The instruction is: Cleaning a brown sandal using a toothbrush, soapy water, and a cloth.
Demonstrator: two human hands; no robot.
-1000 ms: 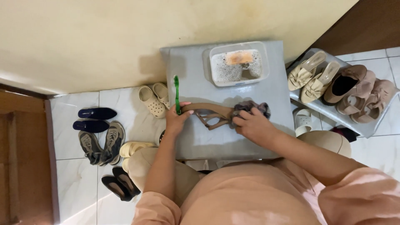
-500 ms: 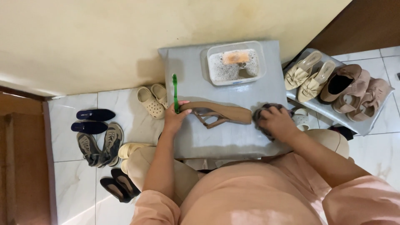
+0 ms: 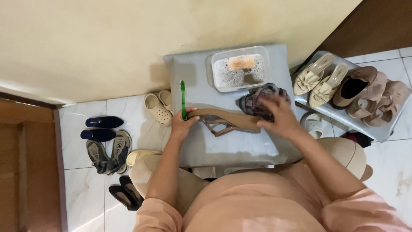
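Note:
A brown strappy sandal (image 3: 225,121) lies sole-up across a grey table (image 3: 231,146). My left hand (image 3: 183,124) grips its heel end, next to a green toothbrush (image 3: 183,99) lying on the table. At the toe end, my right hand (image 3: 277,116) rests on a dark checked cloth (image 3: 257,99), fingers spread over it. Behind the cloth stands a clear plastic tub (image 3: 239,68) of foamy water with an orange sponge (image 3: 241,62) in it.
A grey rack (image 3: 377,129) on the right holds cream mules (image 3: 319,79) and tan shoes (image 3: 369,92). On the white tiled floor at left lie cream clogs (image 3: 159,107), navy flats (image 3: 101,128), grey sneakers (image 3: 109,150) and black shoes (image 3: 124,195). A cream wall stands behind.
My right hand with the dark cloth slid along the sandal from its middle to the toe end and off to the right, then up toward the tub. My left hand stayed on the heel.

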